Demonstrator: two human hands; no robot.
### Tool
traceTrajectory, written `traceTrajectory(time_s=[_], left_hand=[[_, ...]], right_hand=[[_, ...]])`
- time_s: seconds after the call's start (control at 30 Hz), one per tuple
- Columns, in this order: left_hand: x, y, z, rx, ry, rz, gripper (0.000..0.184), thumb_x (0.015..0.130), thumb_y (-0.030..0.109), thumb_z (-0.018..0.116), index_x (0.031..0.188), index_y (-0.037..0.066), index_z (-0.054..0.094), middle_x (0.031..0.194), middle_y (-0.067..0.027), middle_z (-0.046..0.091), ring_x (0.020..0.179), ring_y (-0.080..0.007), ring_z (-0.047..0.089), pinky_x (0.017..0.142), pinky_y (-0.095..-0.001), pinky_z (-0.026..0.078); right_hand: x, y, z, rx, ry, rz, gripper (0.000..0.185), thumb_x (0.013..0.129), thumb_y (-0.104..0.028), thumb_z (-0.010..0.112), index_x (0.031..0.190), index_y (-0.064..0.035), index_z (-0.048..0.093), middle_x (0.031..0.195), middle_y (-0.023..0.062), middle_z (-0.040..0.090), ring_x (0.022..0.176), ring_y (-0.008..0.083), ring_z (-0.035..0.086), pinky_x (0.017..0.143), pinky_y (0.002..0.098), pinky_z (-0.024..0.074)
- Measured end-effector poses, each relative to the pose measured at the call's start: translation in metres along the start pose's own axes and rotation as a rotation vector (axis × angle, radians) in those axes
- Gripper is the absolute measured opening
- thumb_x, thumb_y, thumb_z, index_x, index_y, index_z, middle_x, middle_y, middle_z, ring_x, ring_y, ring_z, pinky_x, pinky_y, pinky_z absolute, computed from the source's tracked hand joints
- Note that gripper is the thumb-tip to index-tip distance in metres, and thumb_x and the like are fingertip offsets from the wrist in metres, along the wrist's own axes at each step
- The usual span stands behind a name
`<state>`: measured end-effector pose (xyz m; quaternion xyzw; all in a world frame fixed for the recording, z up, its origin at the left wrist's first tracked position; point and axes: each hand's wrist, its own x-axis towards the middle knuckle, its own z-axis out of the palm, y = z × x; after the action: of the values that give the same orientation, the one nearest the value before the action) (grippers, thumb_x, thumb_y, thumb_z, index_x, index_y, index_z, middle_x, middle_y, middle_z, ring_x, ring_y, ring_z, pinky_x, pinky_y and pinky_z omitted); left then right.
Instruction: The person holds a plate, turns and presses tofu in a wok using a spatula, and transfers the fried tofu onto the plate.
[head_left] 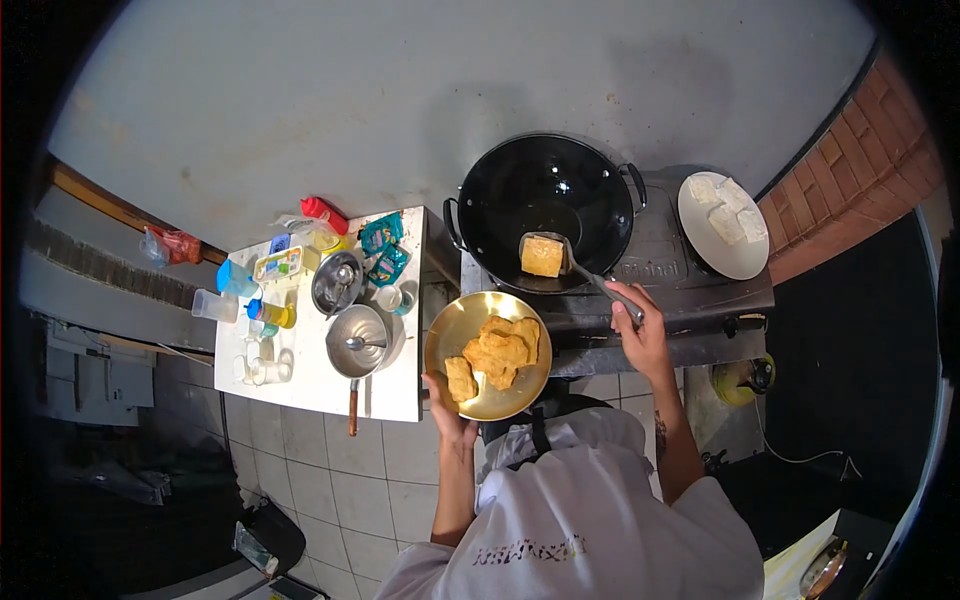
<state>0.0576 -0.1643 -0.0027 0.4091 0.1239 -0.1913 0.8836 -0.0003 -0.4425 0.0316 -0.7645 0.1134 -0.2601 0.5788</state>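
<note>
My left hand (pixel 453 418) grips the lower left rim of a gold-coloured plate (pixel 446 330). Several golden fried pieces (pixel 500 350) lie on that plate, most of them heaped together. In my right hand (pixel 640 328) is the handle of a metal spatula (pixel 596 282). A square fried piece (pixel 542 257), golden and pale, rests on the spatula's blade over the near side of a black wok (pixel 550 165). Dark oil shows in the bottom of the wok. The plate is held just in front of the wok.
The wok stands on a stove (pixel 655 225). Right of it, a white plate (pixel 743 265) carries several white slabs. On the left, a white table (pixel 400 400) holds a saucepan (pixel 357 340), a metal bowl (pixel 338 282), green packets (pixel 385 247), bottles and cups. A gas cylinder (pixel 738 380) stands below right.
</note>
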Motion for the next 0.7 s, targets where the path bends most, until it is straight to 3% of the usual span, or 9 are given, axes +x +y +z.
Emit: traceTrajectory(time_s=[0.13,0.2,0.7], left_hand=[[0.003,-0.004,-0.006,-0.031,-0.019,-0.013,0.066,0.091,0.057,0.034,0.134,0.006,0.033,0.130,-0.0106,0.045,0.117,-0.0254,0.048,0.095,-0.0388,0.042],[0.004,-0.004,-0.006,-0.024,-0.017,-0.002,0.066,0.091,0.057,0.034,0.134,0.006,0.033,0.130,-0.0108,0.045,0.116,-0.0256,0.048,0.095,-0.0389,0.042],[0.004,-0.007,-0.006,-0.044,0.003,-0.007,0.067,0.090,0.058,0.035,0.133,0.006,0.036,0.128,-0.0098,0.047,0.115,-0.0247,0.049,0.094,-0.0388,0.043]], right_hand=[[0.000,0.001,-0.001,0.023,0.012,0.041,0.024,0.086,-0.003,0.054,0.109,0.0026,0.057,0.080,0.0105,0.054,0.064,0.0140,0.050,0.062,0.0262,0.0406],[0.000,0.009,-0.001,-0.029,-0.013,-0.049,0.025,0.091,-0.005,0.049,0.114,0.0034,0.055,0.078,0.0032,0.045,0.061,0.0071,0.046,0.056,0.0205,0.0381],[0.004,0.014,-0.005,-0.069,-0.019,-0.084,0.025,0.091,-0.006,0.050,0.113,0.0028,0.055,0.079,0.0035,0.046,0.060,0.0068,0.046,0.055,0.0204,0.0383]])
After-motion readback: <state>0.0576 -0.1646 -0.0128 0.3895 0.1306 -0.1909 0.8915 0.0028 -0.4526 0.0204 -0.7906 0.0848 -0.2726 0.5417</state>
